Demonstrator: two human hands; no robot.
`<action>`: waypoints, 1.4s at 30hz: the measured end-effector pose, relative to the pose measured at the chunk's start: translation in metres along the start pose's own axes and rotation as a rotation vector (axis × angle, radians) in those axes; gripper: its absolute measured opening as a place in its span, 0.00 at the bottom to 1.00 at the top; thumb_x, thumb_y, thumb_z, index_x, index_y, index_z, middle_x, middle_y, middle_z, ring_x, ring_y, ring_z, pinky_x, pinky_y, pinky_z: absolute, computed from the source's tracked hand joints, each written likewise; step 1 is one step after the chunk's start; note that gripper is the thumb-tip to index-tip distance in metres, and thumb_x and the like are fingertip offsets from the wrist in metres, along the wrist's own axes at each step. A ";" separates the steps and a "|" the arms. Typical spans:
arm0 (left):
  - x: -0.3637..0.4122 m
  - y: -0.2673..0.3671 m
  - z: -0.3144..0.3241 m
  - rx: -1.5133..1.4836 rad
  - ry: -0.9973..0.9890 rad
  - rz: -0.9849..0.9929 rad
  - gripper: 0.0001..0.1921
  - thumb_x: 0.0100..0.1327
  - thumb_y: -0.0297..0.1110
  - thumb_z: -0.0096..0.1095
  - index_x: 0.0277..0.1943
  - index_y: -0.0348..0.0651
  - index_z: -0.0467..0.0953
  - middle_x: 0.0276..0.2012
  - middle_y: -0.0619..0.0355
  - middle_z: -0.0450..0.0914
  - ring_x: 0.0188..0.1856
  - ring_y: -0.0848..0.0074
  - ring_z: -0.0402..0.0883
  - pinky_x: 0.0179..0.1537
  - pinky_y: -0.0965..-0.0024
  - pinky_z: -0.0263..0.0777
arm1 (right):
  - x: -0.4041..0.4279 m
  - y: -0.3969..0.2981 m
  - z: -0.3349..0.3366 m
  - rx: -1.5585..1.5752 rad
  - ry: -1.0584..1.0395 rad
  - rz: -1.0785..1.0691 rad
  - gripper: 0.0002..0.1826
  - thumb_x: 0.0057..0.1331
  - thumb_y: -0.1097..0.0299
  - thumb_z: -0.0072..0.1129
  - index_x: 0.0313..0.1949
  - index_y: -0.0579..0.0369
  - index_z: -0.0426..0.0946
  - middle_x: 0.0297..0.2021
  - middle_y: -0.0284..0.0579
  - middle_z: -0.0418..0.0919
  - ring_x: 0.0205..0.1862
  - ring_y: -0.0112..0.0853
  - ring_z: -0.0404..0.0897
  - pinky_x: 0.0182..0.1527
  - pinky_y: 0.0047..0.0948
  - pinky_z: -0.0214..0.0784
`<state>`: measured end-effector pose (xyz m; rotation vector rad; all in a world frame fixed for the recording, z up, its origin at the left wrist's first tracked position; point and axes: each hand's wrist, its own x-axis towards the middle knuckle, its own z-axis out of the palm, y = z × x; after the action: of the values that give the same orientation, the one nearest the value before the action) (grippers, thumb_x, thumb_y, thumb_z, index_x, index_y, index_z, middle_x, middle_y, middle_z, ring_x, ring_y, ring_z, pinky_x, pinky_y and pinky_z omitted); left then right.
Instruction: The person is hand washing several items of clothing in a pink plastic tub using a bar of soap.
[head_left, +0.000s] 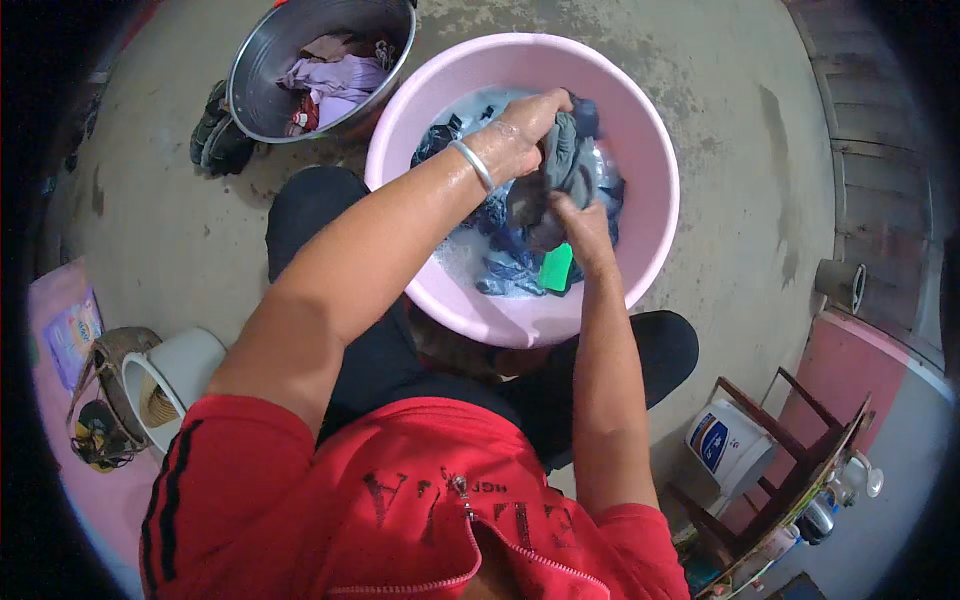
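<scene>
A large pink plastic basin (652, 187) stands on the floor before me, with soapy water (461, 259) and dark wet clothes (499, 225) in it. Above the water, my left hand (521, 131), with a bangle at the wrist, grips the upper part of a dark grey wet garment (571, 157). Lower down, my right hand (585, 225) holds the same garment, part of it bunched and blurred. Just below the right hand, a bright green rectangular object (556, 268), perhaps a brush or soap, lies against the dark clothes.
A metal pot (251, 90) holding lilac and red clothes stands at the upper left, beside dark shoes (223, 139). A white bucket (187, 367) lies at the left. At the lower right are another white bucket (731, 446) and a wooden stand (795, 450) bearing jars.
</scene>
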<state>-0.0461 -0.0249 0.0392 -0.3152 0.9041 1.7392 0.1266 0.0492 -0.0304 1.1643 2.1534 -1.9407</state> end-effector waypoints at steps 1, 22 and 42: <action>0.007 -0.002 -0.005 0.003 0.006 0.009 0.04 0.54 0.27 0.56 0.33 0.40 0.73 0.29 0.58 0.76 0.29 0.72 0.77 0.36 0.65 0.77 | 0.007 0.002 0.006 0.114 0.155 -0.061 0.24 0.55 0.65 0.60 0.50 0.62 0.71 0.40 0.41 0.76 0.37 0.28 0.75 0.41 0.28 0.69; 0.037 -0.044 -0.049 0.236 0.011 -0.023 0.13 0.61 0.43 0.47 0.32 0.44 0.74 0.29 0.58 0.77 0.29 0.69 0.77 0.37 0.64 0.72 | -0.002 -0.081 0.060 -0.233 0.620 -0.455 0.16 0.58 0.61 0.53 0.24 0.64 0.74 0.24 0.66 0.75 0.29 0.57 0.76 0.34 0.45 0.67; 0.171 -0.038 -0.133 2.368 -0.024 -0.180 0.39 0.46 0.37 0.65 0.63 0.39 0.60 0.62 0.38 0.61 0.56 0.46 0.70 0.58 0.59 0.67 | 0.163 0.109 -0.002 -0.852 0.091 0.273 0.44 0.55 0.39 0.55 0.67 0.39 0.53 0.68 0.49 0.48 0.67 0.53 0.52 0.61 0.66 0.46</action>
<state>-0.1045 0.0058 -0.1707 1.1112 2.0570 -0.2946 0.0670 0.1276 -0.2002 1.2504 2.2975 -0.7162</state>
